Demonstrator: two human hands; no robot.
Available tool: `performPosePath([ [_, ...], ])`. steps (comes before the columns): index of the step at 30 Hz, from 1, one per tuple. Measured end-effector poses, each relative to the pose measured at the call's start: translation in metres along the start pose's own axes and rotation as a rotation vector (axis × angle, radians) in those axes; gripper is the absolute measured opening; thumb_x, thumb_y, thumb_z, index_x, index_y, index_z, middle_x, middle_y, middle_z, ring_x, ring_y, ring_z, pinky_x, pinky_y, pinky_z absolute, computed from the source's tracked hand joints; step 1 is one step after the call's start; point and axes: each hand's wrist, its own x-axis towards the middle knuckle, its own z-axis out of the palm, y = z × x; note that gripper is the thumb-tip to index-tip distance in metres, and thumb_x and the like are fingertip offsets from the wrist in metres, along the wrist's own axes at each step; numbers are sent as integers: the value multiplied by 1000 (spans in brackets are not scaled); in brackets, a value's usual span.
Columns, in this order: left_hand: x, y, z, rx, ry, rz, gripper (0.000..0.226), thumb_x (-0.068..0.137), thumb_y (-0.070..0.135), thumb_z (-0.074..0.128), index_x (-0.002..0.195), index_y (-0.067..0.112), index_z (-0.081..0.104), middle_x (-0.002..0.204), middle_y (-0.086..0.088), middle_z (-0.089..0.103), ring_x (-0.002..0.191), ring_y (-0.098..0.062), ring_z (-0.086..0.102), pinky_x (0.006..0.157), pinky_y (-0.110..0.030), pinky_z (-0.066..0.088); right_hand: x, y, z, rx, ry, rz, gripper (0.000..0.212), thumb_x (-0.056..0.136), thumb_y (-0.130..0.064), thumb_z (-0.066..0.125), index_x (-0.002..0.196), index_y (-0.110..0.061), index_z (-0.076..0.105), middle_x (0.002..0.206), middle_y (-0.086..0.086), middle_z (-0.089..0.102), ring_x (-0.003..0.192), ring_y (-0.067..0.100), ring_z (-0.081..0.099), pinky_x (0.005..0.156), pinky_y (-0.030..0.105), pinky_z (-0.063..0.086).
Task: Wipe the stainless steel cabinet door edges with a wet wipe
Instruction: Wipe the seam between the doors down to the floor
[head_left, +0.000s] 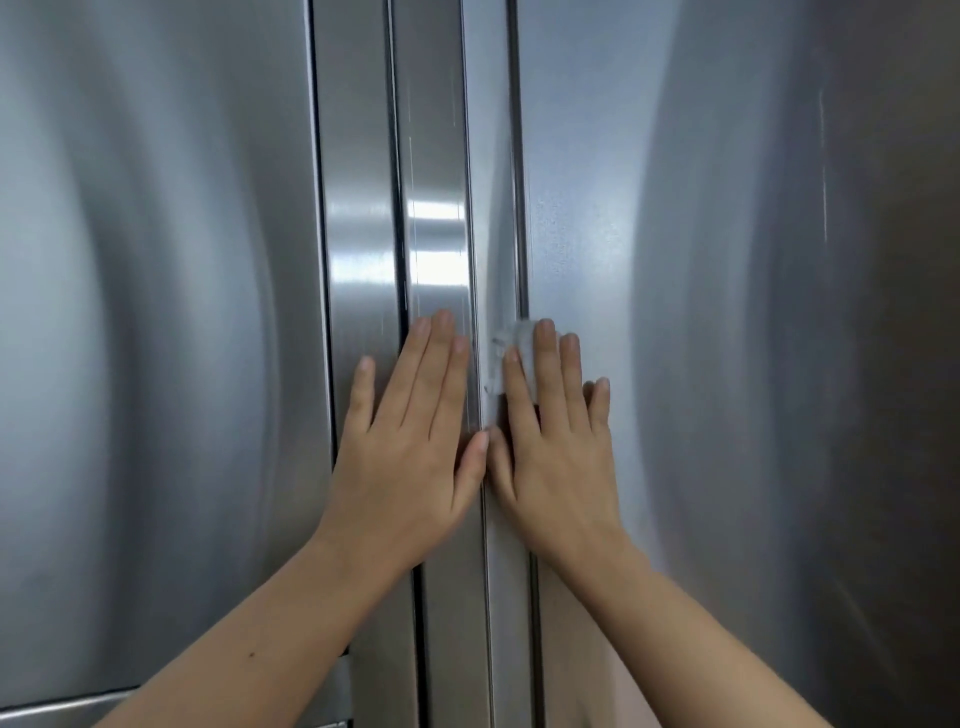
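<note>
Right hand (556, 447) lies flat and spread on the right cabinet door (582, 208), its fingers pressing a white wet wipe (511, 345) against the door edge beside the seam. Left hand (410, 447), just beside it with thumbs touching, rests open and empty on the left door's edge strip (436, 182).

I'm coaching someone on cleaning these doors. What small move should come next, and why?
Probably slide the right hand up along the door edge: it presses the wet wipe flat there, the strip above looks untouched, and the left hand braces the neighbouring door.
</note>
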Motion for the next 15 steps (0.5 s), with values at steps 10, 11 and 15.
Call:
performPosePath([
  [10, -23, 9, -1, -21, -60, -15, 61, 92, 34, 32, 143, 0, 25, 150, -17, 23, 140, -26, 18, 111, -49, 13, -40, 1, 9, 1, -12, -3, 59, 87, -27, 40, 141, -5, 37, 150, 17, 17, 139, 35, 17, 105, 52, 24],
  [11, -28, 11, -1, -23, -67, -17, 61, 92, 33, 32, 143, -1, 26, 150, -17, 23, 140, -26, 18, 111, -49, 14, -50, 0, 9, -14, -26, -7, 59, 86, -28, 41, 140, -5, 38, 149, 17, 19, 138, 36, 19, 104, 53, 28],
  [15, -38, 15, -1, -42, -73, -22, 62, 92, 32, 33, 143, -1, 23, 151, -16, 19, 140, -25, 16, 111, -49, 13, -61, 1, 8, -41, -59, -43, 59, 86, -29, 40, 140, -4, 38, 149, 17, 19, 138, 36, 20, 109, 50, 18],
])
